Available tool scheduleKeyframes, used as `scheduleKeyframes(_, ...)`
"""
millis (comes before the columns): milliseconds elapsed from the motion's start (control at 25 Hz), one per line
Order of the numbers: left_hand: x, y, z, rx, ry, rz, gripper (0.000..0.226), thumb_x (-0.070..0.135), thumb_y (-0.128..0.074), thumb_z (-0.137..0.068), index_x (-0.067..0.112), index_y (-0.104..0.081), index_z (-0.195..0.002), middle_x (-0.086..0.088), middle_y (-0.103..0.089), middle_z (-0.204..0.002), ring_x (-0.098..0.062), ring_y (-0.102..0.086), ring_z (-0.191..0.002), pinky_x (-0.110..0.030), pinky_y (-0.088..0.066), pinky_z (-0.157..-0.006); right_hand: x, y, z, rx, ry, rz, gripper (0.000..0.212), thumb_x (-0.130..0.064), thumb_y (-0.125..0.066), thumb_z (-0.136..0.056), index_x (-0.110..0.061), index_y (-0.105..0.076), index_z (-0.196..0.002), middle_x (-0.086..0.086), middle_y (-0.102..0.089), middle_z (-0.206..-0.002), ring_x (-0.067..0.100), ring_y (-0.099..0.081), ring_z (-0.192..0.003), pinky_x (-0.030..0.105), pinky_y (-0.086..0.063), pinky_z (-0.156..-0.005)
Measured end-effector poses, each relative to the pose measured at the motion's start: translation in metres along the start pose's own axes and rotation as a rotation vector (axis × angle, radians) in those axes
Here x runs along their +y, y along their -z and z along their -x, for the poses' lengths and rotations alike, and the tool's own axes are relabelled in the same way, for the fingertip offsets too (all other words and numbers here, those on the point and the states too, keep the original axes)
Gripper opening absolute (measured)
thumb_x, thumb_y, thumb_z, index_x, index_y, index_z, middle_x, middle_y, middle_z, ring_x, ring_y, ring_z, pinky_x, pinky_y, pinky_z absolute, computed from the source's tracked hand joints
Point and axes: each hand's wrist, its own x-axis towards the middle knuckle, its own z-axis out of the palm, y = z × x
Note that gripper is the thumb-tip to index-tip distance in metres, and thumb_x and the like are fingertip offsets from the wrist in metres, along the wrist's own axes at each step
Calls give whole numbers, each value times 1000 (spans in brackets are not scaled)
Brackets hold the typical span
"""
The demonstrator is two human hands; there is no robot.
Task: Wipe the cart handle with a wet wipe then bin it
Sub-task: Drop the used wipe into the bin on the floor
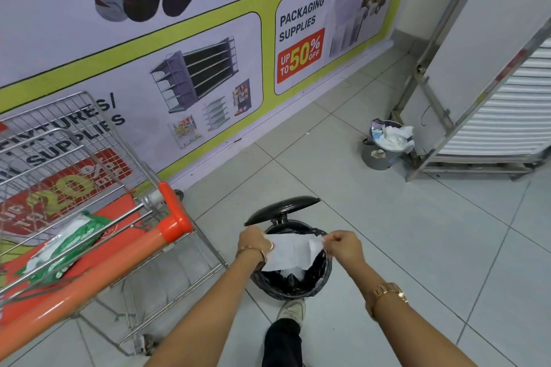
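A white wet wipe [290,252] is stretched flat between my two hands, directly over the mouth of a black pedal bin [323,274] lined with a black bag. My left hand [253,243] pinches the wipe's left edge and my right hand [343,247] pinches its right corner. The bin's lid [281,209] stands raised, and my foot [292,310] rests at the bin's front. To the left stands the shopping cart, its orange handle [98,274] running diagonally. A green pack of wipes [65,244] lies in the cart's child seat.
A poster-covered wall [208,53] runs behind the cart and bin. A small metal bucket [378,155] stuffed with used tissues sits at the right, beside a metal rack [447,116] holding white panels. Pale floor tiles [417,232] spread to the right of the bin.
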Motion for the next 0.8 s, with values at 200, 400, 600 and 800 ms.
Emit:
scheduleKeyframes(200, 0, -22, -20, -10, 55, -38, 19, 6, -61, -78, 2, -66, -96, -18, -68, -107, -31, -66, -95, -35, -56, -82, 10, -23, -30, 26, -94, 168, 25, 3, -53, -76, -11, -61, -58, 9, -64, -69, 29, -65, -75, 31, -52, -70)
scheduleKeyframes(400, 2, -33, -24, -233, 78, -126, 19, 15, -54, -85, 3, -59, -98, -14, -58, -98, -25, -58, -96, -30, -45, -75, 22, -35, -45, -103, -87, 356, 24, 1, -47, -85, -5, -65, -101, 22, -65, -113, 36, -60, -105, 35, -48, -84)
scheduleKeyframes(600, -14, -39, -26, -207, 15, -10, 21, 3, -50, -84, 8, -61, -101, -9, -60, -103, -27, -52, -111, -29, -42, -89, 35, -29, -43, 0, -48, 233, 31, -4, -46, -90, -4, -63, -117, 16, -62, -124, 31, -56, -114, 29, -43, -93)
scheduleKeyframes(800, 4, -25, -8, 38, -97, 103, 34, -3, -46, -85, 3, -60, -115, -15, -61, -120, -28, -56, -111, -24, -42, -91, 16, -8, -32, 96, 43, 113, 26, -3, -48, -89, -3, -66, -108, 16, -68, -112, 28, -61, -104, 22, -41, -84)
